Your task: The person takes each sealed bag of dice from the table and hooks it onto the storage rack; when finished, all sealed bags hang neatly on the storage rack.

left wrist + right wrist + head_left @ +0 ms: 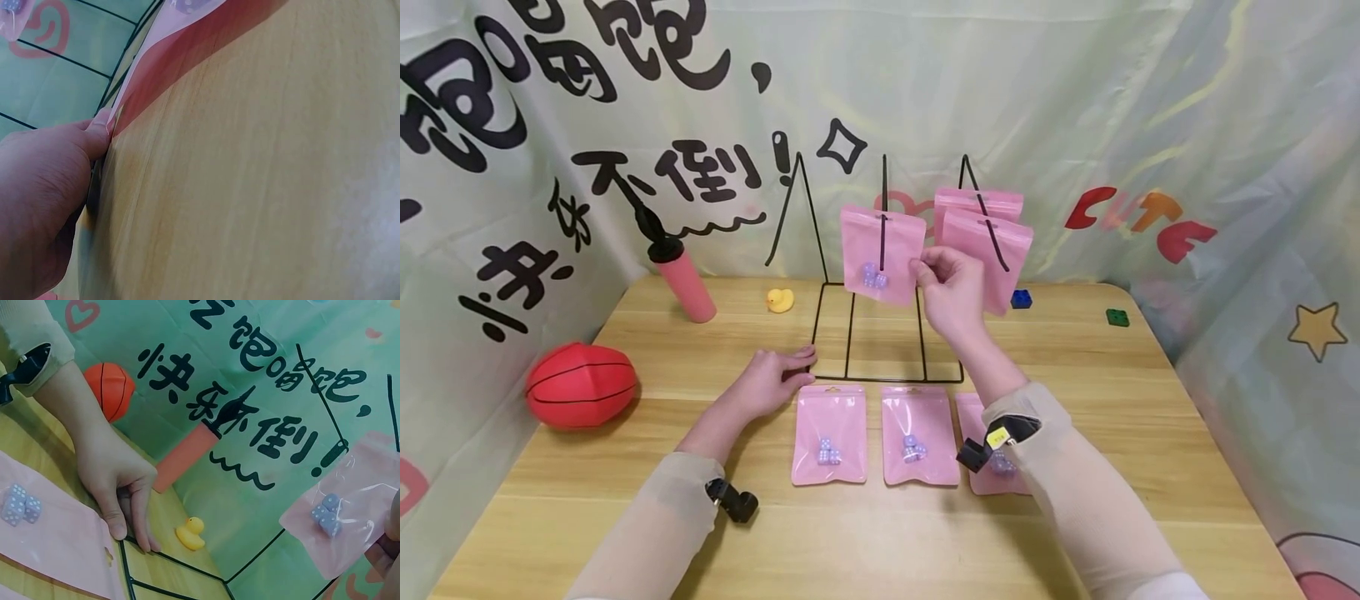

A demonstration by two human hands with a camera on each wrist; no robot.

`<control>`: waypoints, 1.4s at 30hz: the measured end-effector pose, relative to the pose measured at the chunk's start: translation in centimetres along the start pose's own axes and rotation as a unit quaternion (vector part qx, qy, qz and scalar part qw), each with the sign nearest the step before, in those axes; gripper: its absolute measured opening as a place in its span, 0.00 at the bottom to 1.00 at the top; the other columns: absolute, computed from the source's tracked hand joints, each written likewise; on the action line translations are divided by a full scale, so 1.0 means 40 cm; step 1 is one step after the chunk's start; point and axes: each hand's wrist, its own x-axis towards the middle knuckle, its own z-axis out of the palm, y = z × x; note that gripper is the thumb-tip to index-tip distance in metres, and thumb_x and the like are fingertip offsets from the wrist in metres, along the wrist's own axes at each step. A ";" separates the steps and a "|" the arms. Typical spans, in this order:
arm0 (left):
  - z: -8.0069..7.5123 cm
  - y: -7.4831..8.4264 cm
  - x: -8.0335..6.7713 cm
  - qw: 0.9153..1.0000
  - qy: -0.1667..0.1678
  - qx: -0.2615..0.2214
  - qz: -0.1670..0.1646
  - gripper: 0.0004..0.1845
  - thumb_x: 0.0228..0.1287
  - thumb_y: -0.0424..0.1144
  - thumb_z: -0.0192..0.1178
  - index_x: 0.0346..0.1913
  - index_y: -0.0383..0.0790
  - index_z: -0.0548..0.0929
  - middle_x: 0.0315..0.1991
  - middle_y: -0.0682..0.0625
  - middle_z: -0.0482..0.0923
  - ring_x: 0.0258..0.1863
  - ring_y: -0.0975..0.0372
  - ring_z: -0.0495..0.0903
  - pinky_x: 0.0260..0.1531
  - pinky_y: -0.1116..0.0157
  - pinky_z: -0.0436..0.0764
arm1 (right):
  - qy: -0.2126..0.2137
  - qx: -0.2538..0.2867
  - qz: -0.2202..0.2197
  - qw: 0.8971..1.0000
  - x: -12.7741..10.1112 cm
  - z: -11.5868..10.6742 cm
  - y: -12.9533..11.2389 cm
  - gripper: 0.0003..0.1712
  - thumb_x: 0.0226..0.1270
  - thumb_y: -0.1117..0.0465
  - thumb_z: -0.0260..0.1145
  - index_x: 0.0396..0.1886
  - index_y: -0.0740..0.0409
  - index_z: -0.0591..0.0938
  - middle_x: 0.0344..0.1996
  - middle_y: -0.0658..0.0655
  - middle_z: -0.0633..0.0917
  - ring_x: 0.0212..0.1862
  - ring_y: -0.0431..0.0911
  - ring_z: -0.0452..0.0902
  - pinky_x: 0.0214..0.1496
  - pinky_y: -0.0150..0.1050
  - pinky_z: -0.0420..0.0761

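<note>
A black wire rack [886, 337] stands at the middle of the wooden table [1150, 433]. A pink bag with small dice inside [880, 250] hangs on its middle hook, and my right hand [927, 268] pinches that bag's right edge; the same bag [340, 515] shows in the right wrist view. Two more pink bags [988, 237] hang on the right hook. My left hand [788, 367] lies flat with straight fingers on the rack's front left base wire [128, 540]. Three pink bags lie in front: left [829, 433], middle [919, 435], and a third [973, 417] partly under my right forearm.
A red ball [580, 385] sits at the table's left edge, a pink pump [683, 282] leans at the back left, and a yellow duck [780, 300] sits beside the rack. A blue block [1021, 298] and a green block [1117, 317] lie back right. Printed cloth walls surround the table.
</note>
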 end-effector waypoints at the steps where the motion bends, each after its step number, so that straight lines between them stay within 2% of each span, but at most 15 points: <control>1: 0.000 0.001 0.000 1.000 -0.001 0.000 0.000 0.23 0.74 0.39 0.69 0.68 0.38 0.82 0.73 0.46 0.72 0.72 0.49 0.72 0.74 0.48 0.66 | 0.003 -0.002 0.003 1.000 0.002 0.002 0.000 0.04 0.74 0.72 0.69 0.38 0.70 0.88 0.32 0.64 0.89 0.32 0.48 0.81 0.33 0.31 0.81; 10: -0.003 0.009 -0.003 1.000 0.003 -0.006 -0.001 0.23 0.73 0.38 0.70 0.67 0.37 0.82 0.72 0.45 0.73 0.72 0.48 0.72 0.72 0.48 0.68 | 0.028 0.005 0.011 1.000 0.020 0.012 -0.002 0.04 0.74 0.72 0.69 0.41 0.71 0.88 0.33 0.63 0.89 0.31 0.45 0.81 0.33 0.31 0.82; 16: -0.001 0.011 -0.001 1.000 0.002 -0.005 -0.005 0.23 0.73 0.38 0.70 0.67 0.37 0.82 0.72 0.45 0.73 0.72 0.49 0.72 0.73 0.48 0.68 | 0.020 -0.002 0.020 1.000 0.020 0.007 -0.003 0.05 0.74 0.70 0.70 0.43 0.69 0.89 0.36 0.63 0.90 0.34 0.45 0.83 0.35 0.31 0.82; 20: -0.001 0.012 -0.001 1.000 0.000 -0.005 -0.009 0.23 0.73 0.38 0.70 0.68 0.38 0.82 0.72 0.45 0.73 0.72 0.49 0.72 0.73 0.48 0.68 | 0.009 0.003 0.028 1.000 0.013 -0.003 -0.005 0.07 0.74 0.69 0.71 0.47 0.67 0.89 0.40 0.61 0.91 0.39 0.45 0.86 0.41 0.32 0.86; 28: -0.001 0.013 -0.001 1.000 0.003 -0.007 -0.006 0.23 0.73 0.38 0.70 0.67 0.38 0.82 0.72 0.45 0.73 0.72 0.48 0.71 0.72 0.48 0.68 | -0.012 -0.007 -0.013 1.000 -0.006 -0.035 -0.008 0.13 0.74 0.70 0.71 0.55 0.65 0.89 0.48 0.60 0.91 0.48 0.47 0.88 0.52 0.34 0.87; 32: -0.001 0.009 -0.002 1.000 0.002 -0.006 -0.004 0.23 0.73 0.38 0.70 0.67 0.38 0.82 0.72 0.44 0.73 0.72 0.48 0.72 0.72 0.48 0.68 | -0.023 0.008 -0.039 0.999 -0.023 -0.054 -0.011 0.14 0.72 0.72 0.71 0.55 0.68 0.88 0.50 0.62 0.91 0.51 0.49 0.88 0.56 0.36 0.86; 36: -0.001 0.006 0.000 1.000 0.002 -0.001 -0.010 0.23 0.73 0.39 0.70 0.68 0.39 0.82 0.72 0.45 0.72 0.72 0.49 0.71 0.73 0.48 0.67 | -0.026 0.027 -0.063 0.997 -0.042 -0.075 -0.015 0.14 0.68 0.75 0.73 0.53 0.71 0.88 0.48 0.65 0.91 0.50 0.48 0.88 0.56 0.37 0.87; 42: 0.000 0.004 0.002 1.000 -0.004 0.000 -0.015 0.24 0.74 0.40 0.69 0.68 0.40 0.81 0.73 0.47 0.72 0.73 0.50 0.71 0.73 0.50 0.67 | -0.037 0.057 -0.071 0.995 -0.075 -0.116 -0.015 0.12 0.66 0.79 0.72 0.49 0.76 0.88 0.45 0.70 0.90 0.45 0.41 0.89 0.54 0.37 0.88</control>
